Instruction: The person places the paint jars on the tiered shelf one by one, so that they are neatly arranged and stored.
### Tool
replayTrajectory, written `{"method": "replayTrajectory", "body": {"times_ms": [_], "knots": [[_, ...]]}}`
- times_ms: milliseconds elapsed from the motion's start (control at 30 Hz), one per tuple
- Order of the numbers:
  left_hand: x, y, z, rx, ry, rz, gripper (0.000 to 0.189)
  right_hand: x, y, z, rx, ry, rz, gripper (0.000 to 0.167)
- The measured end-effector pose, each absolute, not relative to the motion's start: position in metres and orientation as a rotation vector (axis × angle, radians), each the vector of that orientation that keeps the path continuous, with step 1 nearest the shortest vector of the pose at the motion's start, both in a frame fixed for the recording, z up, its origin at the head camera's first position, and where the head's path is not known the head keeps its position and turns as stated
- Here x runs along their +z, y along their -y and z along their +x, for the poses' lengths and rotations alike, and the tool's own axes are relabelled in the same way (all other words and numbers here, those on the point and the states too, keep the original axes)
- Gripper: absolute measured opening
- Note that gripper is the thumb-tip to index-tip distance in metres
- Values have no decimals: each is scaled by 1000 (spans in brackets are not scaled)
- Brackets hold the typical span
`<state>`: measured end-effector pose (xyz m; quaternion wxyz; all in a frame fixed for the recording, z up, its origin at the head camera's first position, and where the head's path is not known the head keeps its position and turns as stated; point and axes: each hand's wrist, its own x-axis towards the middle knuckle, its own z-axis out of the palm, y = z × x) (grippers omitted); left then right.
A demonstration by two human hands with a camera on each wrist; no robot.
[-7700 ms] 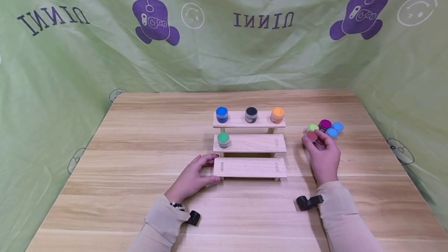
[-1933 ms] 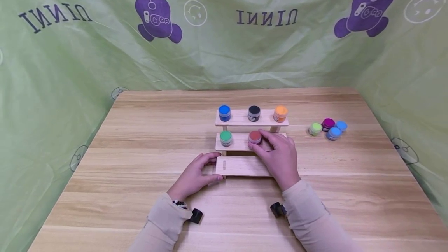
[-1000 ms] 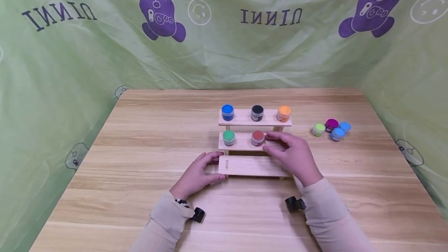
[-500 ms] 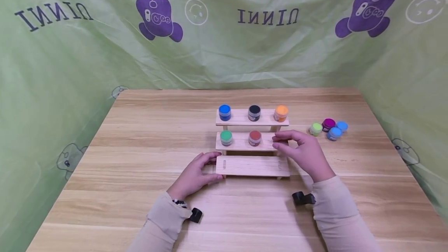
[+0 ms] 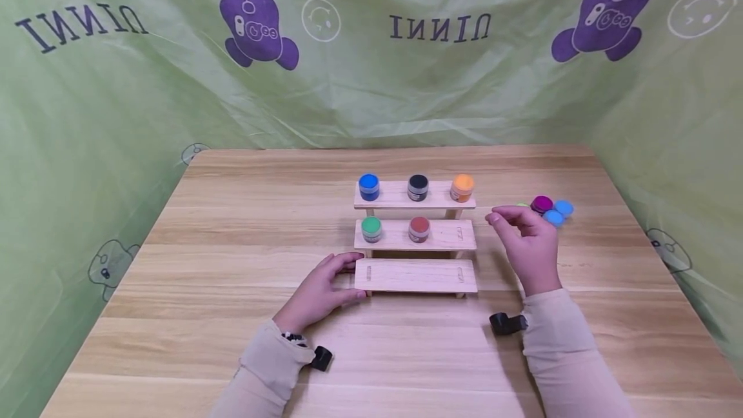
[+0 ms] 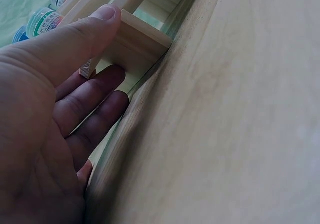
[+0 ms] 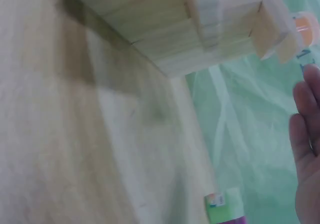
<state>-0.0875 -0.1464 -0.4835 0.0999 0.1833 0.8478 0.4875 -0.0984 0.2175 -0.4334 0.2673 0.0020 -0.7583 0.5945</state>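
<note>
A three-step wooden display stand (image 5: 415, 275) stands mid-table. My left hand (image 5: 320, 293) holds the left end of its lowest step, thumb at the front edge and fingers behind it; the left wrist view shows the thumb (image 6: 85, 33) against the wood. The top step bears a blue paint jar (image 5: 369, 188), a black one (image 5: 418, 188) and an orange one (image 5: 462, 188). On the middle step are a green jar (image 5: 371, 229) and a red-brown jar (image 5: 419, 229). My right hand (image 5: 529, 247) hovers right of the stand, holding nothing, thumb and index fingertips close together.
Behind the right hand lie a purple paint jar (image 5: 542, 204), two light blue jars (image 5: 553, 218) and a lime jar (image 5: 522, 206), mostly hidden by the hand. A green printed cloth (image 5: 360, 102) hangs along the table's back and sides.
The red-brown jar went from the right-hand group to the middle step, where the right hand let it go. That hand then moved right, off the stand. The left hand stays put.
</note>
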Motion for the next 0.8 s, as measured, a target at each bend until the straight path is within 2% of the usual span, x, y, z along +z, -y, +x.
{"method": "replayTrajectory", "body": {"times_ms": [467,800], "knots": [[-481,146,-86,1478,-2495,545,67,-451,-233,-108,1502,1914,-324,31],[-481,146,-85,1471,-2490,539,66,-458,-248,-111,1497,1880,-472,37]]}}
